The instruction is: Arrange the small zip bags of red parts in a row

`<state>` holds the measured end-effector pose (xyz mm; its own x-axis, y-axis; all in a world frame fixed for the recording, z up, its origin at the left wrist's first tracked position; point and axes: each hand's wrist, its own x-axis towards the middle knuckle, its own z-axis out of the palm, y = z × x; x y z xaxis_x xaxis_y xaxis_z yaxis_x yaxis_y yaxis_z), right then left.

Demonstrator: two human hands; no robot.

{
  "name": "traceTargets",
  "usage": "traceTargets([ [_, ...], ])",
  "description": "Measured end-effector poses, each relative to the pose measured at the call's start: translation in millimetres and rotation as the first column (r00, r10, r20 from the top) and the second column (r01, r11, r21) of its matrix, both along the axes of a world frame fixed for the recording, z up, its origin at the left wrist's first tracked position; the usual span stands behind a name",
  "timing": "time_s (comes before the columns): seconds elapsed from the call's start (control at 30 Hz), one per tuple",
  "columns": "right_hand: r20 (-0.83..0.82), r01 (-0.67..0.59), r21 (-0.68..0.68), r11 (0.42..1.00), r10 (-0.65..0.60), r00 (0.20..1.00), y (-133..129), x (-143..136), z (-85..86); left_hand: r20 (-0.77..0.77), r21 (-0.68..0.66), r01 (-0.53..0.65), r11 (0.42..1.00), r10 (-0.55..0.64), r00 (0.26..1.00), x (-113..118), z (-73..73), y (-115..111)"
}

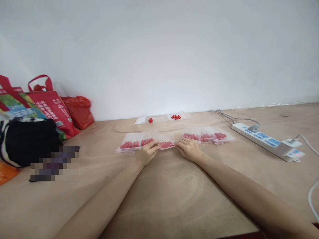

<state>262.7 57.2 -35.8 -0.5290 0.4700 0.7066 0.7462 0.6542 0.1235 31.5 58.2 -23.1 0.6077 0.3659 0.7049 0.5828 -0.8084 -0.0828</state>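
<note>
Several clear plastic bags holding red-ended sticks lie in a row across the wooden table. My left hand (149,152) has its fingers closed on the lower edge of a middle bag (165,143), next to the left-hand bags (128,144). On the other side, my right hand (188,148) is closed at that bag's right end, close to the right-hand bags (210,136); its fingertips are partly hidden. Farther back, by the wall, more clear bags (159,119) lie flat, with small red pieces (175,117) at their right and another red piece (150,120) at their left.
A white power strip (264,140) with plugs and grey and white cables lies at the right. At the left are a red shopping bag (53,109), a red plastic bag (81,111), black cloth (32,139) and a blurred dark item (56,162). A wall stands behind the table.
</note>
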Motion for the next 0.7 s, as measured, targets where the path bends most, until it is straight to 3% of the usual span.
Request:
traceTargets([
  [0.3,-0.009,-0.011,0.002,1.000,0.011,1.000,2.7,3.4,-0.1,0.034,0.079,0.023,0.997,-0.025,0.999,-0.7,-0.3,-0.8],
  [0.53,-0.004,-0.007,-0.023,1.000,0.007,1.000,-0.2,2.5,2.0,0.120,-0.006,-0.003,1.000,0.004,0.993,1.4,0.7,-1.4],
  [0.7,-0.025,-0.021,-0.072,0.997,0.020,0.999,-4.7,-3.9,4.6,0.083,-0.003,-0.064,0.998,0.064,0.994,19.3,0.4,-3.4],
])
